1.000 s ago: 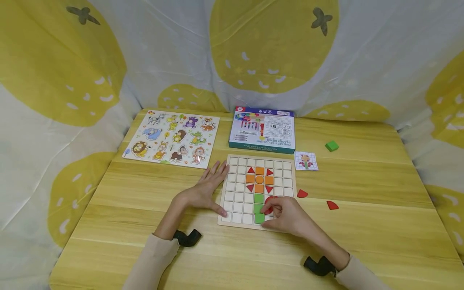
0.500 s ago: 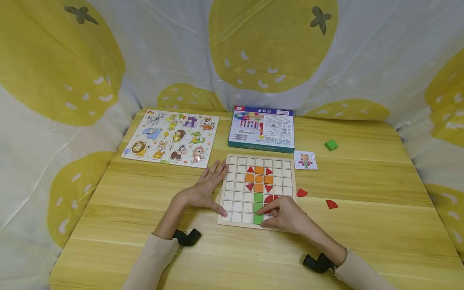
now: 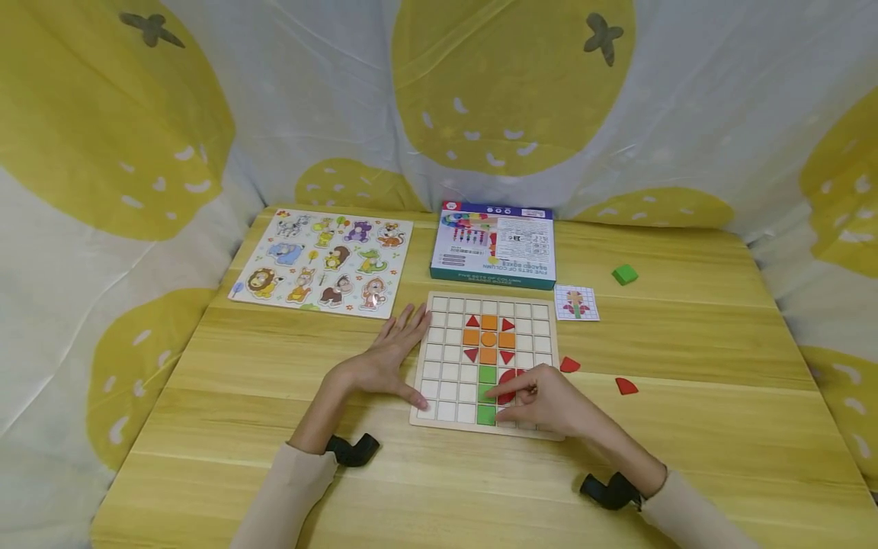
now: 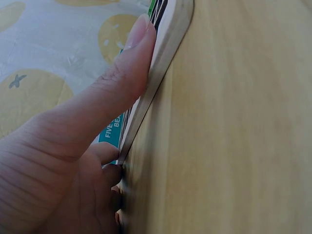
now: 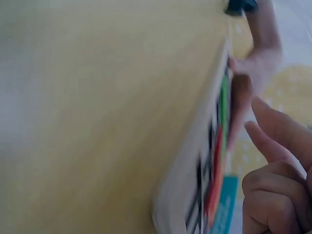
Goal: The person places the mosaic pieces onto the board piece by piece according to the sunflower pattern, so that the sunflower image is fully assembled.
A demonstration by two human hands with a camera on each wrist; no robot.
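A wooden grid board lies on the table. In its middle column, orange squares around an orange circle stand above three green squares. Red triangles sit at the corners, and red rounded pieces beside the green column are partly covered by my right hand. That hand hovers over the board's lower right, index finger and thumb apart with nothing between them, other fingers curled. My left hand is spread along the left edge; its thumb rests on the board near the lower corner.
Two loose red quarter-circle pieces lie right of the board. Farther back are a pattern card and stacked green squares. A bead-game box stands behind the board, an animal puzzle at the back left.
My right thumb and index finger have come off the lowest green square and spread apart, and it now lies in line with the column. The left hand has stayed in place.
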